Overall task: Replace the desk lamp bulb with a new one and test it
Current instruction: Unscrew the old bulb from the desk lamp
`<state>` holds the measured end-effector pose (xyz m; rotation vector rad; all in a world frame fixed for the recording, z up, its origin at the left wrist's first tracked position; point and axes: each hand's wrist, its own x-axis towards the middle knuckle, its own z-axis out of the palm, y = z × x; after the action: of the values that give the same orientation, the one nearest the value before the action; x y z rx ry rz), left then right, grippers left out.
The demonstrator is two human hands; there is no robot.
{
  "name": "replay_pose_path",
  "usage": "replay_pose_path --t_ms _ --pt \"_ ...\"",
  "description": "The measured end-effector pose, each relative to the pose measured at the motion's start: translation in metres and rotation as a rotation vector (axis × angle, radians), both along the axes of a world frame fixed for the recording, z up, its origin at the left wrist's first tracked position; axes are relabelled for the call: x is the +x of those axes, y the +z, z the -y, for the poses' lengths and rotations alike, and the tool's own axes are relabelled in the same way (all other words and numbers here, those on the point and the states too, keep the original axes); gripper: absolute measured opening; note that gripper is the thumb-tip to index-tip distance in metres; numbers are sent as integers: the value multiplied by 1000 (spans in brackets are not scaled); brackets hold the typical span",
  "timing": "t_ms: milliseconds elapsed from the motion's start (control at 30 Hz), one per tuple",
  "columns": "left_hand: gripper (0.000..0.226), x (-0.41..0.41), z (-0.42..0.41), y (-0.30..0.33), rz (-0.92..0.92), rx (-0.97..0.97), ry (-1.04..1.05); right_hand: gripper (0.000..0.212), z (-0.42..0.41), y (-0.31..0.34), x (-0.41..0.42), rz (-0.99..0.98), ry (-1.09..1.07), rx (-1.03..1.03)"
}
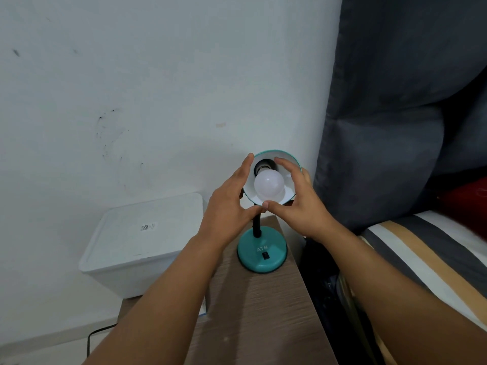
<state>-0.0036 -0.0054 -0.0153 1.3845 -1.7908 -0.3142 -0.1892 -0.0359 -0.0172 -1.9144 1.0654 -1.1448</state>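
On the wooden nightstand: a teal desk lamp [263, 227] stands at the far end, close to the white wall [131, 88].
Lamp base: round and teal [261, 252], lettered "ATN", with a black switch [266, 256] just below the letters.
Lamp stem: a black neck [256, 227] rises from the base to the shade.
Shade: teal outside, white inside [274, 177], its mouth turned up toward the camera.
Bulb: a white globe bulb [269, 185] sits inside the shade, its neck in the dark socket [263, 165] behind it; it is unlit.
Left hand: the left hand [232, 198] lies along the shade's left rim, fingers fairly straight, thumb reaching under the lower rim; whether it grips or only touches, I cannot tell.
Right hand: the right hand [297, 198] cups the shade's right side, fingers loosely curved over the upper rim, thumb at the lower rim; a firm hold cannot be told.
Left of the lamp: a white lidded plastic bin [142, 246] stands beside the nightstand [263, 312].
Right of the lamp: a dark grey padded headboard [395, 114] and striped bedding [421, 254].
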Motion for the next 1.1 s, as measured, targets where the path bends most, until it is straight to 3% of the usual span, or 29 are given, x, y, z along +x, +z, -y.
replay_pose_path --t_ms 233,500,700,933,1100 --pt "110 -1 1 -1 0 12 11 60 2 -3 6 10 -65 -9" --pt "109 -3 -2 1 -4 4 4 86 0 0 -1 0 9 32" --pt "109 -3 -1 1 -2 17 11 59 0 -1 3 15 -57 9" --pt "106 -3 -1 0 -8 7 8 82 1 -1 0 37 0 30" --pt "105 -4 1 -2 -12 19 6 64 -1 -1 6 43 -115 26"
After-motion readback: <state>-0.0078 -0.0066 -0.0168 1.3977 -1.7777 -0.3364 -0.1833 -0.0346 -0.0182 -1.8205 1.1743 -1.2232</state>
